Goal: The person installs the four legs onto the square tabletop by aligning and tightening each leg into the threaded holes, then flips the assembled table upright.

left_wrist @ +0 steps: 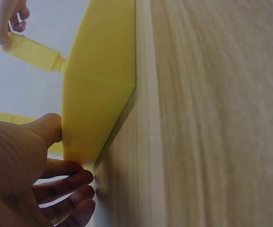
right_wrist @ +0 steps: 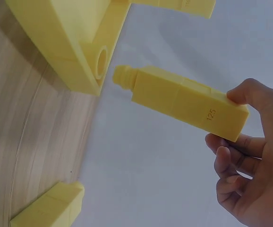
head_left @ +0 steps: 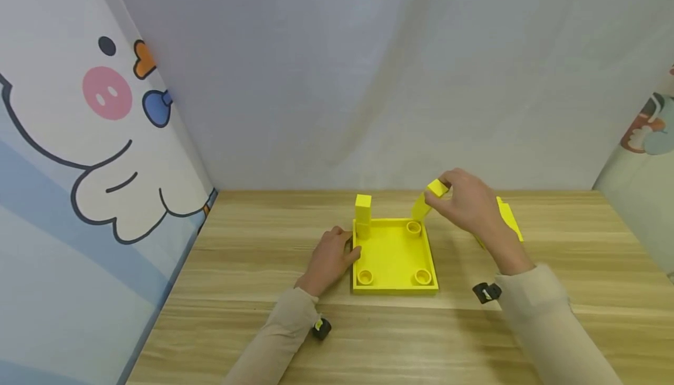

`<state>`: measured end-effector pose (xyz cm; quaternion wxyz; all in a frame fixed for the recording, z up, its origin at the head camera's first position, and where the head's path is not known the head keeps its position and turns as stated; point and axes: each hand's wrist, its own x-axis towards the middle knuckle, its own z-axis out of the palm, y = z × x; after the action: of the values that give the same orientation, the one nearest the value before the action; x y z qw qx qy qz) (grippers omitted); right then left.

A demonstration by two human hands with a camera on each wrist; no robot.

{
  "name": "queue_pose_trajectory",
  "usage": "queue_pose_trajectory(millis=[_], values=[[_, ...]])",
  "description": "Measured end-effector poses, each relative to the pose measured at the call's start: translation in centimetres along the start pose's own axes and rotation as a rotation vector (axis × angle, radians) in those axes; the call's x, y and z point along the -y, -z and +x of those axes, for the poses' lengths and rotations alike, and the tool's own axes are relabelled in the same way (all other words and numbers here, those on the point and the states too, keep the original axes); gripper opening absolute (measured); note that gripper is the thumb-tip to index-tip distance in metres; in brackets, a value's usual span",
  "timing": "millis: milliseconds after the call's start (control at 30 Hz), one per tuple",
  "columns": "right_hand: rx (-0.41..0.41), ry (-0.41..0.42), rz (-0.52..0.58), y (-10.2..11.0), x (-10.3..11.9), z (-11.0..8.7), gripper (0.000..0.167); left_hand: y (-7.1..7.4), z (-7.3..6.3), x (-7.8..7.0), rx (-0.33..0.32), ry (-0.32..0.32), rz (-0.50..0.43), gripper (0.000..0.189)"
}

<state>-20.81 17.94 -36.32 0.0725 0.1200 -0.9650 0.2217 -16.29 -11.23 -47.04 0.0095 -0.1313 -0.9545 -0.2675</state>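
A shallow yellow square tray (head_left: 395, 259) with round sockets in its corners lies on the table. At its left side my left hand (head_left: 329, 256) grips the wall, thumb over the rim and fingers along the outside. A square yellow post (head_left: 363, 210) stands upright in the far left corner. My right hand (head_left: 466, 200) pinches a second yellow post (right_wrist: 188, 104) by its upper end, thumb on one side and fingers on the other. This post tilts above the far right socket (head_left: 413, 228). Its ridged round end (right_wrist: 125, 77) points down and looks apart from the socket in the right wrist view.
More yellow pieces (head_left: 509, 221) lie to the right of the tray, partly behind my right forearm. One of them (right_wrist: 51, 205) is a post with a rounded end. A pale cloth wall (head_left: 316, 81) rises behind the wooden table (head_left: 237, 291).
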Motion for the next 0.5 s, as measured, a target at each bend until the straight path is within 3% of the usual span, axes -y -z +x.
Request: queue_pose_trajectory(millis=[500], values=[[0.086, 0.068, -0.1, -0.44, 0.64, 0.37, 0.044, -0.46, 0.18, 0.07, -0.01, 0.006, 0.013, 0.045]])
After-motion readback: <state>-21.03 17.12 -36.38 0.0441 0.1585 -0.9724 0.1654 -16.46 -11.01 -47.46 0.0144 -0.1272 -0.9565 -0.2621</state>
